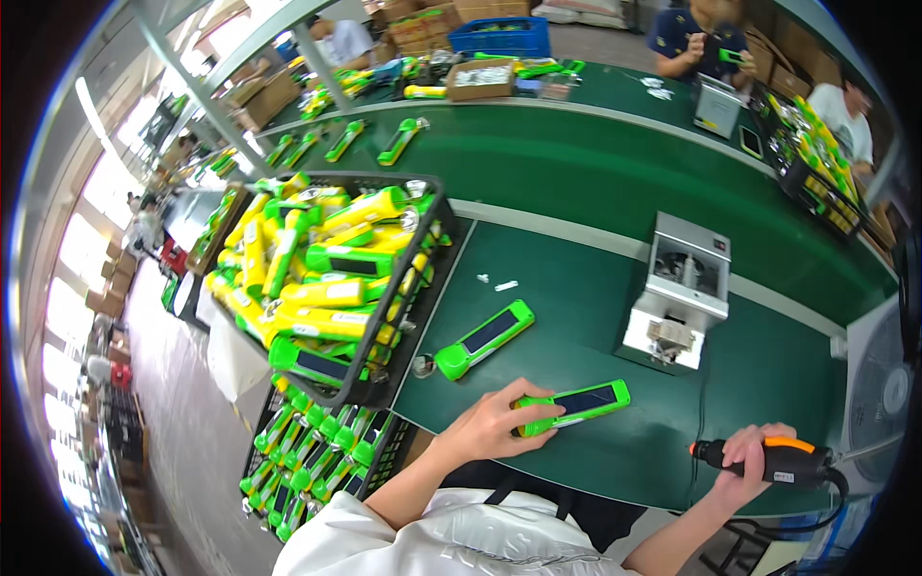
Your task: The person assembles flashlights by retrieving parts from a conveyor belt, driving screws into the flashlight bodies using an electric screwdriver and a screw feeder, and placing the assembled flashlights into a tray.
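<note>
My left hand (499, 420) is closed round the near end of a green flashlight (588, 397) with a dark solar panel on its upper face. The flashlight lies at the front of the green worktable, its far end pointing right. To the right, my right hand (749, 457) grips a black and orange electric screwdriver (789, 461). Its tip points left toward the flashlight, well apart from it, and a cable runs from its back end. Farther back on the table a second green flashlight (488, 336) lies by itself, with a small round clear part (423, 365) beside its wider end.
A black crate (396, 331) heaped with green and yellow flashlights stands at the left, above another full crate (384, 461). A grey box-shaped machine (682, 288), perhaps a screw feeder, stands behind my hands. Small white bits (506, 285) lie nearby. Across the green conveyor (538, 154), a person (696, 48) holds a green piece.
</note>
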Motion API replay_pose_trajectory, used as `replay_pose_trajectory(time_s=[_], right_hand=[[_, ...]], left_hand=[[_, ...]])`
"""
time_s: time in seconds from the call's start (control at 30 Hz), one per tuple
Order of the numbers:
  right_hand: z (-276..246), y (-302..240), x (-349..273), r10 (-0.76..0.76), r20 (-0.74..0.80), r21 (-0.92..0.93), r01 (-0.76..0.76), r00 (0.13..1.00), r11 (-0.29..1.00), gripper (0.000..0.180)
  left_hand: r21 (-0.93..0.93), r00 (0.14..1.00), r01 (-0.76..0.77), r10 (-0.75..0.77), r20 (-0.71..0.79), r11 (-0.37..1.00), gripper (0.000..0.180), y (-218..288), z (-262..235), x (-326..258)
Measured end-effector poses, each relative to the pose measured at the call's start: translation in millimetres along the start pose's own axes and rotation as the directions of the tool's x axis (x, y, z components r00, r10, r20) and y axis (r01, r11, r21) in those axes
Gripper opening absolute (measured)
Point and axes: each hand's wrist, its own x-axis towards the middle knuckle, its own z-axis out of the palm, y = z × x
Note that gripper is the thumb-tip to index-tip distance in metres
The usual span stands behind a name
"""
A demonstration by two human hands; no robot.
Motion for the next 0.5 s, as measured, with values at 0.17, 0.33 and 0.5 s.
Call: replay_pose_trajectory(time_s=[0.17, 0.33, 0.5], right_hand=[[2, 11, 0, 0.024, 0.045, 0.039, -0.026, 0.999, 0.999, 0.023], [8, 22, 3, 0.011, 0.067, 0.069, -0.016, 0.998, 0.997, 0.022], [9, 21, 12, 0.071, 0.125, 0.087, -0.082, 0.99, 0.993, 0.016]], left_hand=[[0.064, 0.996, 0.093, -0.092, -0.02, 0.994, 0.034, 13, -19, -36], [0.019, 0.987, 0.115, -0.112, -0.114, 0.993, 0.028, 21, -34, -59], [-0.062, 0.983, 0.157, -0.162, -0.085, 0.986, 0.027, 41, -48, -99]])
